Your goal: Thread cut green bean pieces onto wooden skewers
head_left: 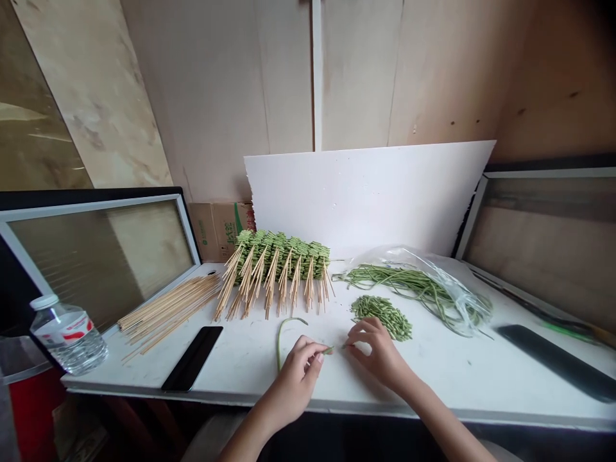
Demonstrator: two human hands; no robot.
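Observation:
A long green bean [278, 340] curves over the white table behind my left hand [296, 378]. Its tip pokes out past my left thumb and forefinger, which pinch it. Just to the right, my right hand [380, 356] has its thumb and fingers drawn together, with a small bit of green bean showing at the tips. A narrow gap separates the two hands. Beyond my right hand lies a heap of short cut bean pieces [382, 311]. Whole long beans [404, 282] spill from a clear plastic bag [450, 289] farther back.
Bean skewers [283, 256] are stacked at the back, sticks facing me. Bare bamboo sticks [168, 311], a black phone [193, 358] and a water bottle [70, 337] are on the left. A dark long object [558, 359] lies right. A white board [366, 199] stands behind.

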